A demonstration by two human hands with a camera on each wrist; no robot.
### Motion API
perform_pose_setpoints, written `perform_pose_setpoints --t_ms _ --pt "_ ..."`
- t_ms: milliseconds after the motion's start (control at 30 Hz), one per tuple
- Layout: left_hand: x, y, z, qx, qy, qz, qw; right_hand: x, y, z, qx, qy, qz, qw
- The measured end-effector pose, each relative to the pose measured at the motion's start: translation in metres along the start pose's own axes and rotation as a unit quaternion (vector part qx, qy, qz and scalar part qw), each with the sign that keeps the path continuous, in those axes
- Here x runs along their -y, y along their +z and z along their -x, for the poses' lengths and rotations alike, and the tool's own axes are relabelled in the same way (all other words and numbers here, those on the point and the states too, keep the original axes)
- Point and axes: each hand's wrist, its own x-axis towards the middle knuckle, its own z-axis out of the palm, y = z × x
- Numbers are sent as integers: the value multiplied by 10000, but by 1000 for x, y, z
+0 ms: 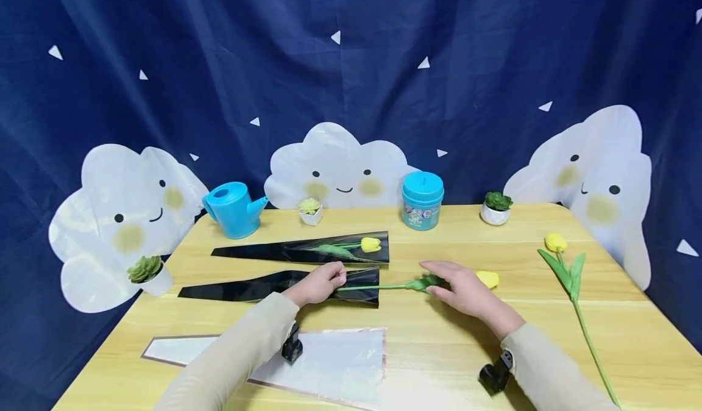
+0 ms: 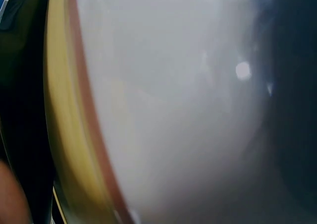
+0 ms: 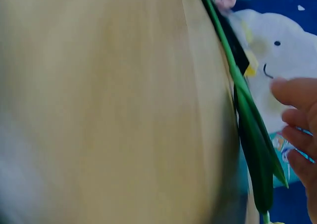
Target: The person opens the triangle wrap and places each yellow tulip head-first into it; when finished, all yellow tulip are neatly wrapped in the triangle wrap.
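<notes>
Fingers curled, my left hand (image 1: 320, 282) pinches the upper sheet of a black flower sleeve (image 1: 230, 288) near its wide mouth. A yellow tulip (image 1: 392, 286) lies with its stem running into that mouth, its leaves and bloom outside to the right. My right hand (image 1: 457, 286) hovers by the tulip's leaves with loosely spread fingers, partly covering them; in the right wrist view the fingers (image 3: 294, 92) stand apart from the green leaves (image 3: 255, 144). Behind lies another black sleeve (image 1: 263, 249) with a yellow tulip (image 1: 370, 244) inside.
A clear sleeve with a pinkish border (image 1: 329, 362) lies in front. Another yellow tulip (image 1: 576, 283) lies at the right. Along the back stand a blue watering can (image 1: 233, 210), a blue lidded tub (image 1: 422, 200) and small potted succulents (image 1: 496, 207); another succulent (image 1: 150, 274) sits at the left edge.
</notes>
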Motion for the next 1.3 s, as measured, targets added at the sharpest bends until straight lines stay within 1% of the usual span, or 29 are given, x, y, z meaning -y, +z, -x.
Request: perform_pose_setpoints --t_ms 100,200,300,367,533,667,867,1133,1300 --pt "-2 0 -2 12 49 -147 9999 -7 -5 -4 585 -395 173 9974" --pt "-2 0 -1 43 50 -234 9997 -11 -8 -5 1031 -568 240 9928" --pt "-2 0 -1 69 91 -316 9994 -13 -9 -5 1275 -644 283 9893" --pt "-3 0 1 81 89 -343 9993 -13 -8 -4 1340 -639 292 9885" --pt "-5 -1 2 11 59 -425 9991 -10 -7 -6 1322 -540 392 9890" --pt "-6 -1 2 -11 -14 -422 9991 -8 -5 -8 1166 -534 512 9904" --pt "-6 1 0 -144 36 -420 9990 -7 -2 -11 914 -635 605 9919" --pt "-11 4 1 -348 182 -534 9978 -6 0 -14 695 -341 465 9959" --pt "-12 5 0 -480 104 -575 9971 1 2 -17 601 -80 284 9978"
